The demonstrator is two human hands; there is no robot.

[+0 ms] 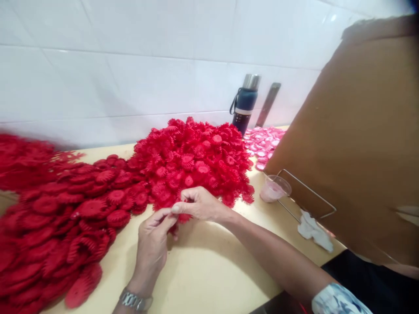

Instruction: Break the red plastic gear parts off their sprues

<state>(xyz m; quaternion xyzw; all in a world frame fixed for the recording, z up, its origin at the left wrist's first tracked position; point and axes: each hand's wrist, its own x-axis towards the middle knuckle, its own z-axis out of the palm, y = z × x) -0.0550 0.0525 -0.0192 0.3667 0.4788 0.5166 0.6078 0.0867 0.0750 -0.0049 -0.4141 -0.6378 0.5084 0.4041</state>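
My left hand (153,239), with a metal watch at the wrist, meets my right hand (201,204) over the table just in front of the middle heap. Both hands are closed in a pinch, thumbs and fingertips nearly touching. A small red flower piece with a fringed edge (185,218) shows between and under the fingers; most of it is hidden. Behind my hands rises a heap of red fringed flower pieces (196,161). To the left spreads a pile of larger, flatter red discs with notched edges (94,208).
A blue bottle (244,104) stands by the tiled wall, near a dark upright object (268,104). Pink petal pieces (263,144) lie beside it. On the right are a clear plastic cup (273,191), a bent wire (310,189), a white cloth (314,232) and a big cardboard sheet (363,144).
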